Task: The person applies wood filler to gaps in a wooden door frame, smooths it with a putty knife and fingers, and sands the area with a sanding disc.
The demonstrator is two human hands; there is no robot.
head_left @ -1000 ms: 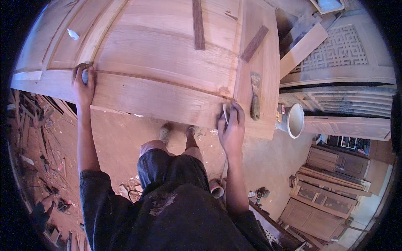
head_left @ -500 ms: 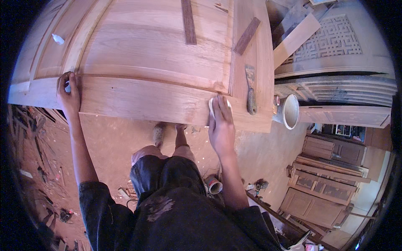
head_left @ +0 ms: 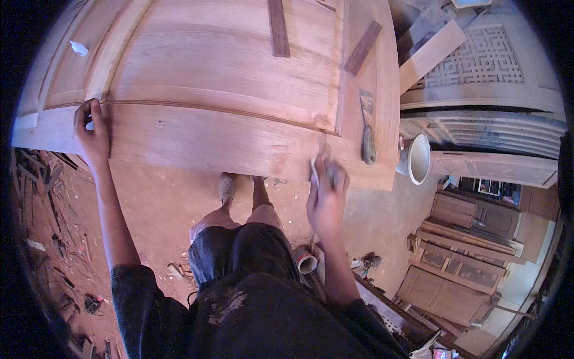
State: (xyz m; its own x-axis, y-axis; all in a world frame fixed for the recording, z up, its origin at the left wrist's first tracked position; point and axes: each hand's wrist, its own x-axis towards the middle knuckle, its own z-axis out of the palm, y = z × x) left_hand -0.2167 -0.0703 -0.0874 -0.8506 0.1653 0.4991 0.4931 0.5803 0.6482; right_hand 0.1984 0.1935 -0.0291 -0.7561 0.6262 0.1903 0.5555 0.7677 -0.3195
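Observation:
A pale wooden panelled door [head_left: 203,134] lies flat in front of me. My left hand [head_left: 92,134] is closed at its near left edge, around a small whitish thing [head_left: 90,125] mostly hidden by the fingers. At the near right edge, my right hand [head_left: 327,194] is closed on a folded pale sheet, perhaps sandpaper [head_left: 314,166]. Only the sheet's rim shows, and the fingers are smeared by motion. Just right of that hand, a scraper with a dark handle [head_left: 368,145] rests on the door. A small white bottle [head_left: 78,48] lies at the far left.
Two dark wood strips, one in the middle [head_left: 277,30] and one farther right [head_left: 363,48], lie on the door. Beyond its right edge stands a white bucket [head_left: 418,159]. Stacked doors [head_left: 460,263] lean at the right; wood scraps [head_left: 42,191] litter the floor at left.
My right hand has drawn back toward me and turned at the door's near edge, with the sheet still in it. The left hand keeps its place on the door. The view has shifted slightly.

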